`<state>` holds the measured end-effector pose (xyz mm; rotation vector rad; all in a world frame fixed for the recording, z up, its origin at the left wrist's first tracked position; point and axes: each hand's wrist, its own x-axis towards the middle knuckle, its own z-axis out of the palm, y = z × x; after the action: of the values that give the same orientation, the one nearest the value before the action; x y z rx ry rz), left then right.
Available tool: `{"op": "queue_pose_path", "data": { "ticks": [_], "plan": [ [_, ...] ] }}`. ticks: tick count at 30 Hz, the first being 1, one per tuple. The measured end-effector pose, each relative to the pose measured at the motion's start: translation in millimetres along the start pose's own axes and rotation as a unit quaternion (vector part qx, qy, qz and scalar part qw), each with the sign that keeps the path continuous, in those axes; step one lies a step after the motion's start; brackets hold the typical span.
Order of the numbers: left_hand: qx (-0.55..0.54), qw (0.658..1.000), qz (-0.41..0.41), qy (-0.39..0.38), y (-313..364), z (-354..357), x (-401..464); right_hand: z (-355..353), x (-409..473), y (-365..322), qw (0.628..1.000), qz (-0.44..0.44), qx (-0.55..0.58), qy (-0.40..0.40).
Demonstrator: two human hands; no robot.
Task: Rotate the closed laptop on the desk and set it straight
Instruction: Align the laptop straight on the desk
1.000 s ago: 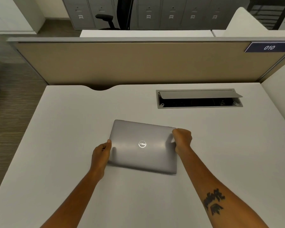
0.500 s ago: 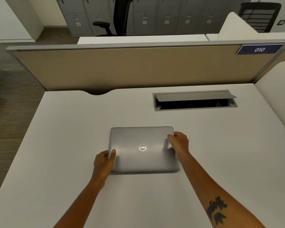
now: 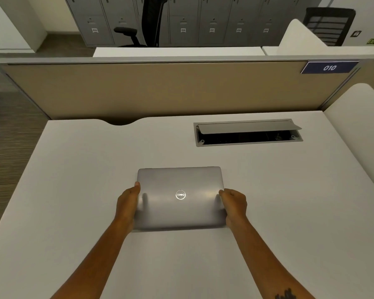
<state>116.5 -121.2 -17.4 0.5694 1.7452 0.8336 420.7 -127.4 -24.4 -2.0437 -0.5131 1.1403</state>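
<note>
A closed silver laptop (image 3: 179, 182) with a round logo on its lid lies flat in the middle of the white desk (image 3: 73, 180). Its edges run parallel to the desk's edges. My left hand (image 3: 127, 203) grips the laptop's left edge, thumb on the lid. At the right edge my right hand (image 3: 233, 205) holds the laptop the same way. The fingers under both edges are hidden.
An open cable hatch (image 3: 248, 132) with a raised flap is sunk into the desk behind the laptop to the right. A beige partition (image 3: 160, 89) with a blue "010" sign (image 3: 329, 67) closes the desk's far side. A white side panel (image 3: 358, 130) stands at right.
The laptop has turned from a skewed angle to square with the desk. My right hand slid from the far right corner down to the right edge; my left hand shifted along the left edge.
</note>
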Motion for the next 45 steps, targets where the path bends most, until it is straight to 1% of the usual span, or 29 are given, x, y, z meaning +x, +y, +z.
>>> {"op": "queue_pose_path", "data": {
  "ticks": [7,13,22,35,45],
  "plan": [
    [-0.047,0.998,-0.041,-0.016,9.2,9.9,4.2,-3.9,17.6,-7.8,0.998,0.034,0.05,0.026],
    [-0.08,0.996,-0.03,-0.038,24.2,32.6,5.1,-18.2,38.0,-27.0,0.996,0.036,0.08,0.032],
    [-0.1,0.994,-0.028,-0.037,36.7,54.7,21.7,-20.1,69.8,-42.4,0.992,0.048,0.117,0.02],
    [-0.127,0.991,-0.022,-0.035,49.3,68.2,27.6,-19.4,89.1,-49.4,0.99,0.064,0.124,0.02],
    [-0.142,0.989,-0.035,-0.036,52.1,68.5,26.5,-17.5,94.8,-45.2,0.99,0.06,0.126,0.029]
  ]
}}
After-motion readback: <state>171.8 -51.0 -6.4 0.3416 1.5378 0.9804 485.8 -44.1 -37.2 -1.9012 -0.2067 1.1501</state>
